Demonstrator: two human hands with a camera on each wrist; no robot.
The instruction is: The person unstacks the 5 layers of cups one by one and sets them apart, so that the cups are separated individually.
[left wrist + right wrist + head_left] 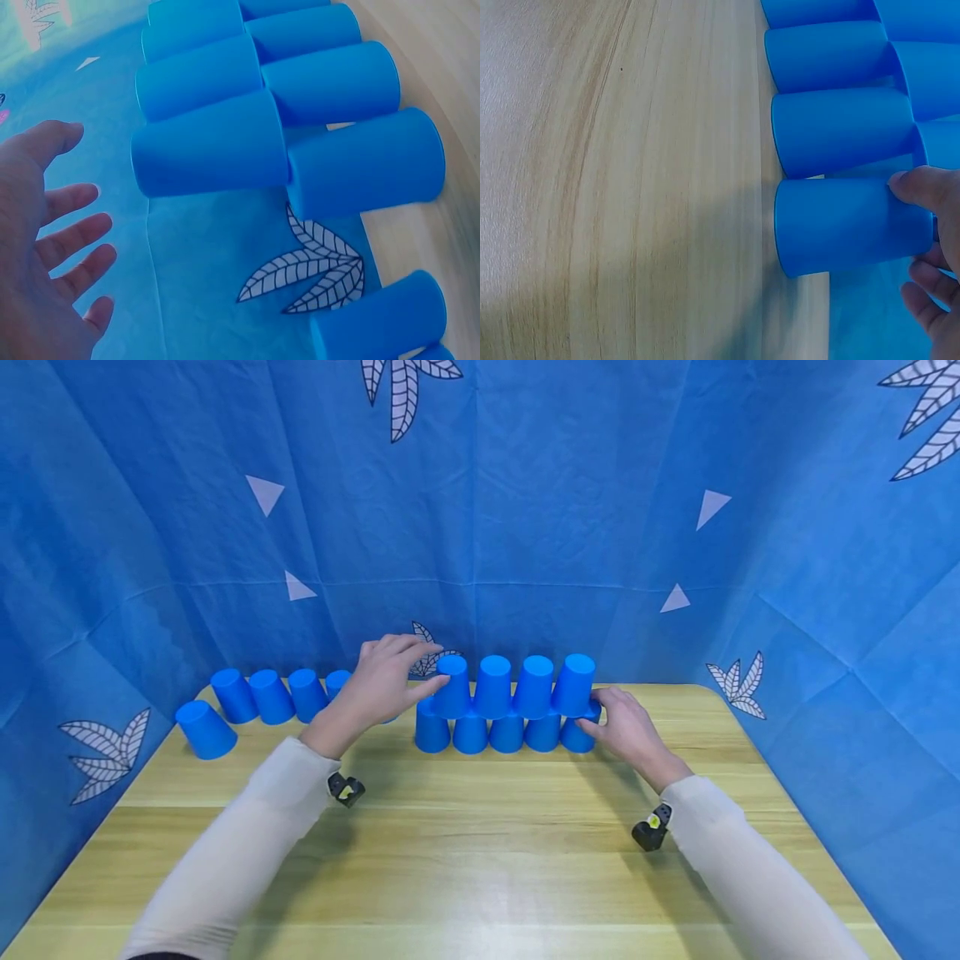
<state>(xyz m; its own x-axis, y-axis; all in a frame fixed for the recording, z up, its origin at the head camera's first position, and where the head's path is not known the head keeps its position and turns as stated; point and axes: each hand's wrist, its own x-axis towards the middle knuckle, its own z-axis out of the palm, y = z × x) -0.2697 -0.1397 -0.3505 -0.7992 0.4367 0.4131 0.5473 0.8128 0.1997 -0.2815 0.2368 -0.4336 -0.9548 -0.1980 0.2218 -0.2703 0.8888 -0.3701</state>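
Head view: a two-tier wall of upturned blue cups stands near the back of the wooden bench [480,843], five in the bottom row [506,733] and four in the top row [513,685], each upper cup resting over the gap between two lower ones. The left hand [382,681] is at the left end of the top row, fingers nearly straight and slightly spread, fingertips touching the leftmost top cup [453,687]. The right hand [626,727] sits at the right end of the wall, fingers against the rightmost bottom cup [579,735]. To the left, well apart from the wall, a line of spare blue cups [270,695] stands along the back edge, with one lone cup [205,729] nearer the left corner. A blue cloth backdrop [525,527] printed with leaves and triangles surrounds the bench

Left wrist view: the left hand [45,247] is open with fingers spread, holding nothing, just beside the base of the nearest top cup [210,150]; whether it touches cannot be told here. The bottom cup [367,172] beneath lies against it

Right wrist view: the right hand [930,247] has thumb and fingers [919,186] curled round the base of the end cup [847,229], whose rim stands on the bench [630,180]
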